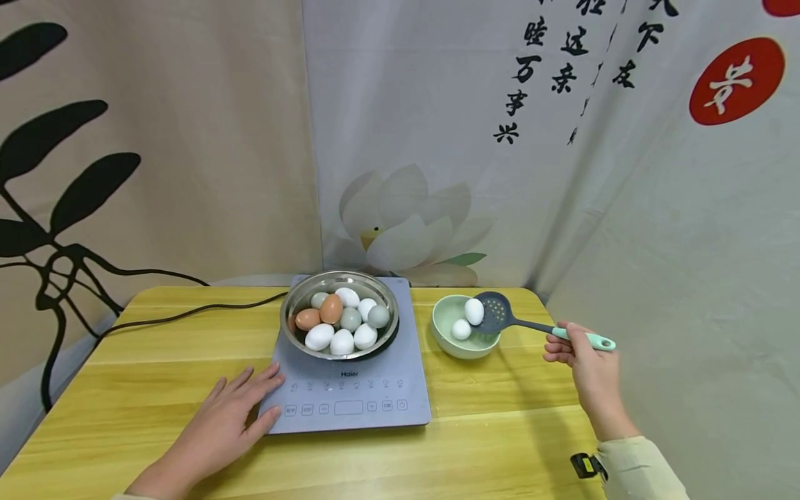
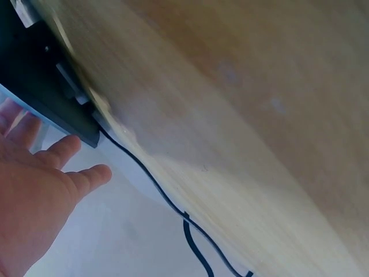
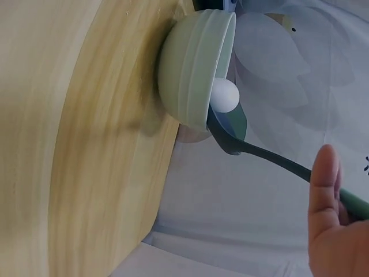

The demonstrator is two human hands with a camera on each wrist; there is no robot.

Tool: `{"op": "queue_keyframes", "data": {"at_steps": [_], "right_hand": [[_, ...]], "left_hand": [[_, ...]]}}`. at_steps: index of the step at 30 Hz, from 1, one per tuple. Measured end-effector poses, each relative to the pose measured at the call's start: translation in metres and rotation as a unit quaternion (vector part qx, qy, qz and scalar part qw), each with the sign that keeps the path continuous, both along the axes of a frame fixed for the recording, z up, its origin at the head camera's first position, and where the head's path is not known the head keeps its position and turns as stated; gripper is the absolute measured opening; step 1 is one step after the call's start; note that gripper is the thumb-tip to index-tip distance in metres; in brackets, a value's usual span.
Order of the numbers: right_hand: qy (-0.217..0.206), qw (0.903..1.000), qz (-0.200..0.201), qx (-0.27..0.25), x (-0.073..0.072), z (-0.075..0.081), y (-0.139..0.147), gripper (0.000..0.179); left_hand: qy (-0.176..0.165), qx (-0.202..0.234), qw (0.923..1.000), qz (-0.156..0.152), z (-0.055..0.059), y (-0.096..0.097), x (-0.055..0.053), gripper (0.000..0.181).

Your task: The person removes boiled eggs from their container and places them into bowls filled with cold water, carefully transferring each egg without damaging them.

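My right hand (image 1: 582, 355) grips the mint handle of a dark slotted spoon (image 1: 494, 310). The spoon's head is tilted over the rim of a pale green bowl (image 1: 466, 351), and a white egg (image 1: 474, 312) sits at its left edge. Lower in the bowl is another white egg (image 1: 461, 329). In the right wrist view, one egg (image 3: 224, 95) shows between the bowl's rim and the spoon's head. With fingers spread, my left hand (image 1: 226, 421) touches the left edge of a grey induction cooker (image 1: 381, 389). On the cooker stands a steel bowl (image 1: 392, 305) of white, brown and greenish eggs.
A black cord (image 1: 187, 316) runs from behind the cooker across the yellow wooden table (image 1: 156, 368) to its left edge. Behind the table hangs a printed curtain (image 1: 400, 125) with a lotus and black writing. A small black device is on the right sleeve (image 1: 640, 467).
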State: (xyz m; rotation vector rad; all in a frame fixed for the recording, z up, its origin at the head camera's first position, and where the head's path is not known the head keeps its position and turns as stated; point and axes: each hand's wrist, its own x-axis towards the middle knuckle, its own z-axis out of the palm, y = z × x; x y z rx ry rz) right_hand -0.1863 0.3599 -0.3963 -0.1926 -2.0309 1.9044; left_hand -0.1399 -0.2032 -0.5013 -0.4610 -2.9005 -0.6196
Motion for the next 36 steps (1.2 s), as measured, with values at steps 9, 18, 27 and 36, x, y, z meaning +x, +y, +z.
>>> {"op": "queue_keyframes", "data": {"at_steps": [9, 18, 27, 36], "right_hand": [[0.010, 0.9994, -0.007, 0.031, -0.004, 0.007, -0.008, 0.033], [-0.050, 0.9986, 0.016, -0.008, -0.016, 0.019, -0.014, 0.041], [-0.034, 0.9975, 0.046, 0.042, -0.018, 0.019, -0.038, 0.045], [0.009, 0.9628, 0.069, 0.261, 0.010, 0.021, -0.070, 0.038]], "left_hand": [[-0.001, 0.001, 1.0000, 0.000, 0.001, 0.000, 0.001, 0.052], [-0.007, -0.002, 1.0000, 0.000, 0.000, -0.001, 0.000, 0.053], [-0.009, -0.003, 1.0000, 0.000, -0.003, 0.000, 0.000, 0.052], [-0.005, -0.007, 1.0000, 0.000, 0.000, 0.000, 0.000, 0.052]]}}
